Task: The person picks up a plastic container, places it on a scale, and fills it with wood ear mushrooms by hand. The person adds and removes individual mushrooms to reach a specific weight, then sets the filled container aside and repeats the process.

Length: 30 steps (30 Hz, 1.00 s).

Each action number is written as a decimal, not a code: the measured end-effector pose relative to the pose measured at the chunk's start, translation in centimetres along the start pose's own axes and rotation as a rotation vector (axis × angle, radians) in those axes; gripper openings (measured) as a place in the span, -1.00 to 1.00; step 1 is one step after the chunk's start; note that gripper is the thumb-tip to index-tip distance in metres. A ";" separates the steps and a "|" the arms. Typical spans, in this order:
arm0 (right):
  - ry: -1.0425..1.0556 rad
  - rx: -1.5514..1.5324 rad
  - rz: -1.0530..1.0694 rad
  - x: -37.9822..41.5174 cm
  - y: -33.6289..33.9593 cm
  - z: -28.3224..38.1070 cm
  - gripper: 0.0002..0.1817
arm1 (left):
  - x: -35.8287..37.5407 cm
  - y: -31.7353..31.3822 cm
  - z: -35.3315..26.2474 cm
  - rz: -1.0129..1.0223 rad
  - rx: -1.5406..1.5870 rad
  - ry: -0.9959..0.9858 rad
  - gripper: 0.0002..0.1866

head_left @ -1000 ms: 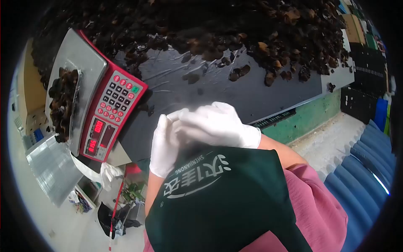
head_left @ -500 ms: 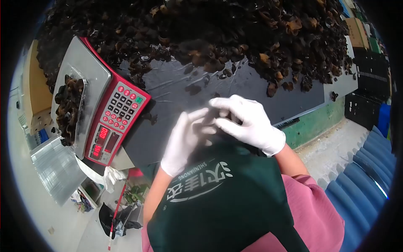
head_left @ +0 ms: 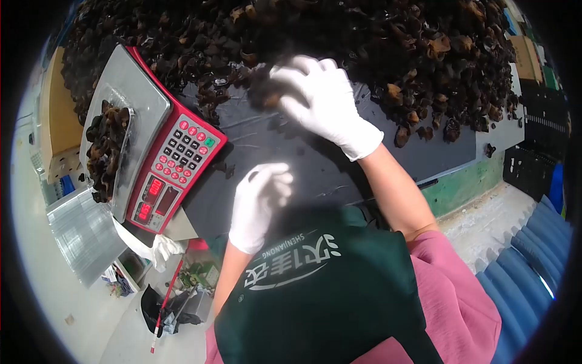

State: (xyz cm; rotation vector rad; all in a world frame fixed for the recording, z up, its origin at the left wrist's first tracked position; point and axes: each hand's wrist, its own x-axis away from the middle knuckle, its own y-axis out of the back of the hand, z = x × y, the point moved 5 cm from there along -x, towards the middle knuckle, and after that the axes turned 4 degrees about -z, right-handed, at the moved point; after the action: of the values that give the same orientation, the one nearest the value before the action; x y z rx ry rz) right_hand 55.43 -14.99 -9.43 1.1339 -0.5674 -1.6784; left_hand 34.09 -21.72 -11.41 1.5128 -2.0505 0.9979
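Observation:
Dark brown wood ear mushrooms (head_left: 448,67) lie in a large heap across the far side of the table. My right hand (head_left: 321,100), in a white glove, reaches to the heap's near edge with thumb and fingers apart. Some blurred mushroom pieces (head_left: 265,91) are right at its fingertips. Closer to my body, my left hand (head_left: 257,206), also gloved in white, hovers over the dark table cover with fingers loosely curved and nothing visible in them. On the left stands a red digital scale (head_left: 176,151), a clear tray of mushrooms (head_left: 108,148) resting on its metal plate.
Cardboard boxes (head_left: 54,121) stand beyond the scale. A white glove (head_left: 165,249) hangs by the table's left corner. Black crates (head_left: 533,145) and blue corrugated sheeting (head_left: 521,285) are at the right. A dark plastic sheet (head_left: 242,142) covers the table.
My right hand has moved away from the left, forward to the mushroom heap. My left hand has stayed near my body, its fingers more curved. The scale's lower reading has changed.

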 end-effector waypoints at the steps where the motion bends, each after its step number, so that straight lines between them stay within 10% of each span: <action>1: 0.104 -0.027 0.117 0.6 0.1 0.8 -0.60 | -0.2 0.5 -0.1 -0.015 0.029 -0.006 -0.64; 7: 0.209 -0.024 0.147 4.5 6.0 1.4 -0.66 | 0.6 3.5 -0.7 -0.110 0.040 -0.081 -0.63; 18: -0.240 -0.218 -0.062 5.8 8.7 0.1 -0.72 | 2.9 3.7 0.1 -0.058 -0.128 -0.029 -0.69; 23: 0.232 -0.090 0.053 3.1 3.0 6.7 -0.78 | 3.2 3.2 0.4 0.121 0.013 -0.196 -0.46; 30: 0.177 0.006 0.013 3.1 2.0 6.2 -0.87 | 3.5 4.0 0.4 0.046 0.110 -0.044 -0.50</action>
State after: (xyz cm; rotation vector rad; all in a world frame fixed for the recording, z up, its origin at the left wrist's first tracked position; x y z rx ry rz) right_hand 50.67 -19.43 -6.30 1.2653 -0.4677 -1.5472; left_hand 29.19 -23.65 -10.48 1.5618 -2.1006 1.1209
